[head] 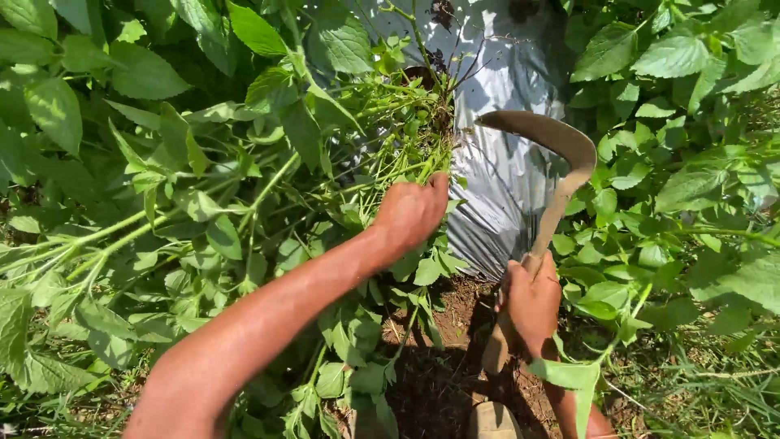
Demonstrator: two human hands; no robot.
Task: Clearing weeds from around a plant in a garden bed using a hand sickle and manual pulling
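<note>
Left hand [410, 213] clamping green stems [382, 167] leaning leftward; right hand [532, 302] gripping sickle [561, 175] handle, curved blade arcing up right of stems.

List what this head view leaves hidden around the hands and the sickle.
- Left hand: fingers buried in the green stems it grips.
- Sickle: handle mostly covered by the right hand.
- Stem bases: masked by leaves and silver sheet.
- Right forearm: behind a leaf.

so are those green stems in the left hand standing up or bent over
Bent over. The left hand grips the bunch of green stems, which lie nearly flat leftward from the base by the silver plastic sheet.
</note>
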